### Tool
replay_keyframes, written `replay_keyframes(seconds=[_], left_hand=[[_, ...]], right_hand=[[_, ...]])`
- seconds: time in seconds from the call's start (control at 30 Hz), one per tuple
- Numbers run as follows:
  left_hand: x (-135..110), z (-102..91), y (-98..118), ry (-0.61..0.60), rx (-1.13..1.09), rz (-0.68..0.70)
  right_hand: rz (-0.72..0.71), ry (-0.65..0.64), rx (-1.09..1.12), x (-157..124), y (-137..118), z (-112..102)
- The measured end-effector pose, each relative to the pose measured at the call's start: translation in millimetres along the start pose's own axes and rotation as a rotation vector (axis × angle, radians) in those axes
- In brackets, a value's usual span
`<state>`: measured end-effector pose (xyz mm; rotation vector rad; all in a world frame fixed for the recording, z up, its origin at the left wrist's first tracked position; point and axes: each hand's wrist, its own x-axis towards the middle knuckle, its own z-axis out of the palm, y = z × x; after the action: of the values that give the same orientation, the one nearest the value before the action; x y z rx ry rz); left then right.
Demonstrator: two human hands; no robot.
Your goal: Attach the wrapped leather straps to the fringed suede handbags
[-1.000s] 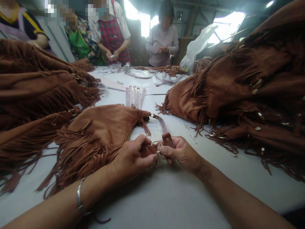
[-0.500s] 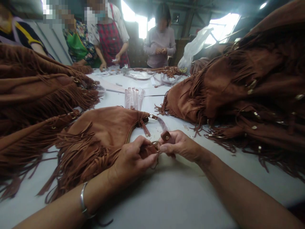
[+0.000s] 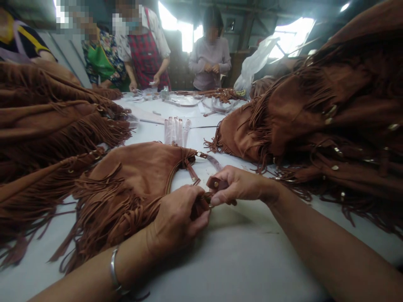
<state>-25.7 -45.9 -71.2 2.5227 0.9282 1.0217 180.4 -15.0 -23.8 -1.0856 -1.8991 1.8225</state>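
Brown suede bag (image 3: 126, 180) lies under the left hand (image 3: 178, 222), whose fingers close around a gathered strap end (image 3: 200, 205). Just beside it, the right hand (image 3: 242, 184) pinches a leather tab (image 3: 215, 183).

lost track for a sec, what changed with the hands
The right hand has moved up and inward, pinching the brown leather strap tab sideways; the pale ring is now hidden. The left hand keeps its hold on the strap. The fringed tan suede bag stayed put.
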Motion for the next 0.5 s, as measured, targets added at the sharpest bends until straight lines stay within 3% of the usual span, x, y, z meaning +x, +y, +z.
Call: replay_keyframes(seconds=[0.13, 0.27, 0.5], left_hand=[[-1, 0.3, -3, 0.013, -0.106, -0.047], [0, 1.7, -6, 0.035, -0.242, -0.149], [-1, 4.9, -8, 0.023, -0.336, -0.173]], right_hand=[[-0.065, 0.220, 0.264, -3, 25, 23], [-0.203, 0.407, 0.347, -3, 39, 44], [-0.309, 0.508, 0.359, 4, 38, 53]])
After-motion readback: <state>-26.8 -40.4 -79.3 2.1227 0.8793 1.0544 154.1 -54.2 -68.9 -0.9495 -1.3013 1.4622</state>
